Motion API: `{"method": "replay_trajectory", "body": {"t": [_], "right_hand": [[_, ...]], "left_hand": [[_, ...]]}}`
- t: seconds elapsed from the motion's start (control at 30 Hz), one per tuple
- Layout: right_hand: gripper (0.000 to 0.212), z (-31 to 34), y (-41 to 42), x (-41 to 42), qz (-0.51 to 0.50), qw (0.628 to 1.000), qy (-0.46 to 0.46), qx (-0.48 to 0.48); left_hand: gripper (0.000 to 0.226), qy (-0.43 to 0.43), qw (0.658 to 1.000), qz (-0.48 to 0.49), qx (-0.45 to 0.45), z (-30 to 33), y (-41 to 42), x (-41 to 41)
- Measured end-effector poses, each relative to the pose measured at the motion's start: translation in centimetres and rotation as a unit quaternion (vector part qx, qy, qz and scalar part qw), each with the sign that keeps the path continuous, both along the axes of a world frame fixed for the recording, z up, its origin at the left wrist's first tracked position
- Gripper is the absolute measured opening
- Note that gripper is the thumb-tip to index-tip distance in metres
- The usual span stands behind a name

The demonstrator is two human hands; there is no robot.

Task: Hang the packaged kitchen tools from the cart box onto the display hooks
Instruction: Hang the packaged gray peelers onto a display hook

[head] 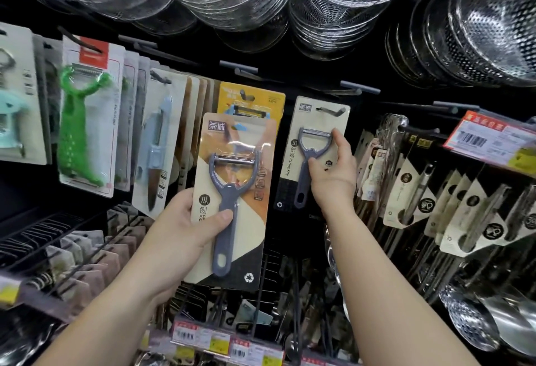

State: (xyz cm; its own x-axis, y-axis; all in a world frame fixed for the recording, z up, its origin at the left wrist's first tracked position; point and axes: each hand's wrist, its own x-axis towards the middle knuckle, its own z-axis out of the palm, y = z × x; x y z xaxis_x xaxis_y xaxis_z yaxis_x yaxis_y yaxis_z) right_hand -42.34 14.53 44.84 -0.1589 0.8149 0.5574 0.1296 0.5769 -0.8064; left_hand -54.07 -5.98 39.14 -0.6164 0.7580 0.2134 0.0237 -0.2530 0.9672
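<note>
Your left hand [185, 220] grips a carded grey peeler [232, 200] at centre frame, thumb pressed across its handle, the card rising above your fingers. Your right hand [333, 171] pinches a second carded peeler [311, 145] right of centre, hung on its display hook [333, 110].

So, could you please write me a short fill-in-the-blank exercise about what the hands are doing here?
1. The left hand holds a packaged ____.
2. The right hand touches a second peeler card that hangs on a ____.
3. The peeler hanging far left is coloured ____.

Missing words: peeler; hook; green
</note>
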Motion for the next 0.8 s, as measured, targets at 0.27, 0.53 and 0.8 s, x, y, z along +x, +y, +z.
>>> {"method": "replay_trajectory", "body": {"t": [0.27,0.53,0.8], "right_hand": [[0.069,0.1,1.5,-0.7,-0.019,1.0,-0.018,-0.007],[0.056,-1.8,-6.0,1.9,0.088,0.994,-0.005,0.057],[0.064,-2.9,-10.6,5.4,0.191,0.978,0.004,0.079]], "left_hand": [[0.021,0.011,1.0,0.007,-0.019,0.2,0.2,0.2],[0.023,0.003,1.0,-0.007,-0.015,0.5,0.5,1.1],[0.034,0.039,0.999,-0.033,0.008,1.1,1.5,4.3]]}}
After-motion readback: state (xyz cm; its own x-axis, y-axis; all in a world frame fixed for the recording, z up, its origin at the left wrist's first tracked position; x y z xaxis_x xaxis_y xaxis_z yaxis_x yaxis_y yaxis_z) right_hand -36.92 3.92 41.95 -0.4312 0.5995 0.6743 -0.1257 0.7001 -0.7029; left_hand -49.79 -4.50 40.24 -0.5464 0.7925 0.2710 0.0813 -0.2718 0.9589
